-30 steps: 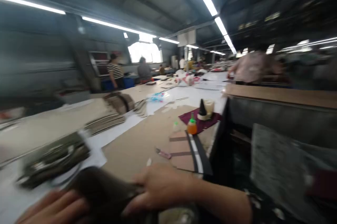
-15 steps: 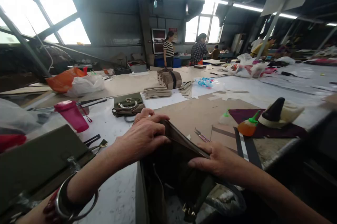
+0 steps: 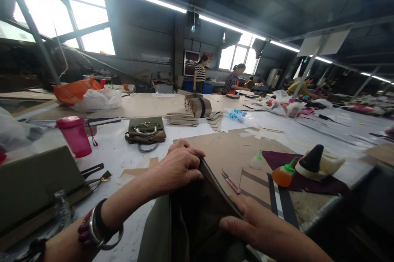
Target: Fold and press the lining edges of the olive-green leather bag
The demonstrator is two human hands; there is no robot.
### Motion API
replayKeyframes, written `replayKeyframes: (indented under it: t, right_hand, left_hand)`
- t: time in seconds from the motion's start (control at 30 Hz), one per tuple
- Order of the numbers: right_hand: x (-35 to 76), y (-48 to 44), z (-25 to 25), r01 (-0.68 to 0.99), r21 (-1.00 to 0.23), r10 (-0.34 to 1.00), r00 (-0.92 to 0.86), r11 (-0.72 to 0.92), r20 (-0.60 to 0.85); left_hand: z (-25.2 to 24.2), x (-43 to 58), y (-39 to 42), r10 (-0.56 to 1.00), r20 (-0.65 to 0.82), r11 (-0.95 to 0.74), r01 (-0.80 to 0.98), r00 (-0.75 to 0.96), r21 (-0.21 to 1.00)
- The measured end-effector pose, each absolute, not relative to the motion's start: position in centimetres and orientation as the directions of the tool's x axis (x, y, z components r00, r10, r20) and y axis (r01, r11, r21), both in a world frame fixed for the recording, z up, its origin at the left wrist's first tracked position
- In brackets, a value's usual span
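Observation:
A dark olive handbag (image 3: pixel 203 217) stands with its mouth open at the bottom centre. My left hand (image 3: pixel 181 163) pinches the far corner of its top edge between thumb and fingers. Lower down the same edge, my right hand (image 3: pixel 243 221) grips the rim, thumb on the inside and fingers over the outside. The bag's inside is dark and its base is out of view. Beyond the right hand, pink-handled thread snips (image 3: pixel 230 182) lie on brown board. Another olive bag (image 3: pixel 37 188) rests by my left forearm.
A pink cup (image 3: pixel 74 137) and a small olive handbag (image 3: pixel 146 131) stand at left. To the right are an orange glue bottle (image 3: pixel 283 176) and a black cone-shaped object (image 3: pixel 311 158) on maroon cloth (image 3: pixel 329 182). A strapped bundle (image 3: pixel 198 105) sits farther back; people work beyond.
The view has shifted and tilted. Both hands keep hold of the bag's rim, which now stands steeper. The bag's wrapped handle and metal fitting have dropped out of sight.

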State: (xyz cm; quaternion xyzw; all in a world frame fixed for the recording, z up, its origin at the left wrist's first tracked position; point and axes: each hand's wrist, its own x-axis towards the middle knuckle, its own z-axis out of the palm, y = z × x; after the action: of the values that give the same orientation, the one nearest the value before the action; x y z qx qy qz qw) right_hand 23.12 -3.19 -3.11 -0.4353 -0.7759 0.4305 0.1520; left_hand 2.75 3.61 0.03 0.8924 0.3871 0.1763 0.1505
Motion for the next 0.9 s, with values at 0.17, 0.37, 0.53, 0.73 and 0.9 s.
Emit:
replayKeyframes:
  t: [0.17, 0.37, 0.53, 0.73, 0.9]
  right_hand:
    - [23.0, -3.4, -2.8, 0.535, -0.804, 0.81, -0.573, 0.259, -0.12]
    - [22.9, -3.4, -2.8, 0.501, -0.811, 0.797, -0.6, 0.302, -0.074]
    - [22.8, -3.3, -2.8, 0.536, -0.791, 0.824, -0.561, 0.295, -0.073]
    - [22.4, -3.3, -2.3, 0.544, -0.781, 0.833, -0.551, 0.308, -0.055]
    - [22.4, -3.1, -3.5, 0.602, -0.726, 0.862, -0.506, 0.333, -0.024]
  left_hand:
    - [0.3, 3.2, 3.6, 0.755, 0.179, -0.636, 0.639, 0.63, 0.433]
    - [0.0, 3.3, 3.9, 0.758, 0.174, -0.63, 0.634, 0.629, 0.45]
    - [-0.2, 3.4, 4.3, 0.747, 0.19, -0.645, 0.624, 0.637, 0.44]
    - [-0.1, 3.3, 4.4, 0.739, 0.196, -0.652, 0.61, 0.645, 0.45]
    - [-0.5, 3.0, 4.7, 0.716, 0.228, -0.676, 0.573, 0.66, 0.463]
